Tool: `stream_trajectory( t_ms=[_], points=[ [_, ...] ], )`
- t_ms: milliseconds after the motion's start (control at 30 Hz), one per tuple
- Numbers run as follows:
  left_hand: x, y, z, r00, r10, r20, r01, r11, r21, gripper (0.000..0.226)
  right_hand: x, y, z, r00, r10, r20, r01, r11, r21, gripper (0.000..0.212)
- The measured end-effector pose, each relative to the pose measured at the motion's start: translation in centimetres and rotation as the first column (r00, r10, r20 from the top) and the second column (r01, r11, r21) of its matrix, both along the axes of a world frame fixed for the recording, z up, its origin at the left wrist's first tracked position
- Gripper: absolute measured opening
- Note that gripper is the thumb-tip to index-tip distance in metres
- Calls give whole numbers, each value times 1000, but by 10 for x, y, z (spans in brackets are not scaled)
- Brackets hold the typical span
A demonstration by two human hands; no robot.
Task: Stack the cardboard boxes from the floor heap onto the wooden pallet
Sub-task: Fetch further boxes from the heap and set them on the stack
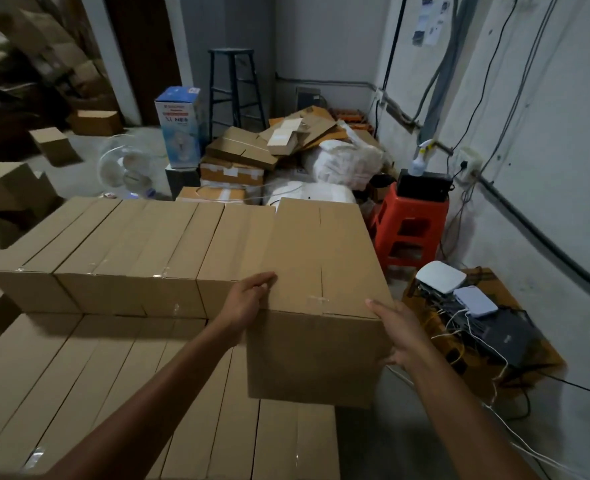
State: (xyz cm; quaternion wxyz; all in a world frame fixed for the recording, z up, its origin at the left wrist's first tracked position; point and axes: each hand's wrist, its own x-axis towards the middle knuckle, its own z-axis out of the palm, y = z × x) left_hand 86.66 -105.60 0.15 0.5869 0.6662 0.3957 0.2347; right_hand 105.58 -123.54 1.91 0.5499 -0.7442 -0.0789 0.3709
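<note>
I hold a long brown cardboard box between both hands at the right end of the upper row of stacked boxes. It sits slightly higher than its neighbours. My left hand grips its near left edge, thumb on top. My right hand presses flat against its right side near the front corner. A lower layer of the same boxes lies in front of me. The pallet is hidden beneath the stack.
Right of the stack stand a red plastic stool and a low stand with routers and cables by the wall. Behind lie flattened cartons and white sacks, a blue fan box, a fan and a black stool. Loose boxes lie left.
</note>
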Motion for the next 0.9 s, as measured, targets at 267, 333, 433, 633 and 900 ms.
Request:
stream_trajectory(
  t_ms=[267,333,433,633,900],
  points=[
    [70,73,-8,988,-38,-153,72,972,223,49,76,74,-9,1000,28,5,-28,999,21,28],
    [92,92,-13,978,-32,-204,90,955,283,49,100,96,-17,999,44,-10,-44,999,16,33],
    [123,122,-29,965,-16,-261,104,939,327,46,136,133,-38,997,81,-19,-80,997,21,41],
    [183,188,-84,931,28,-364,107,932,345,60,208,206,-94,995,103,-1,-103,995,2,40],
    [244,266,-187,879,94,-467,121,904,411,57,269,278,-213,992,124,-8,-123,992,11,44]
  ],
)
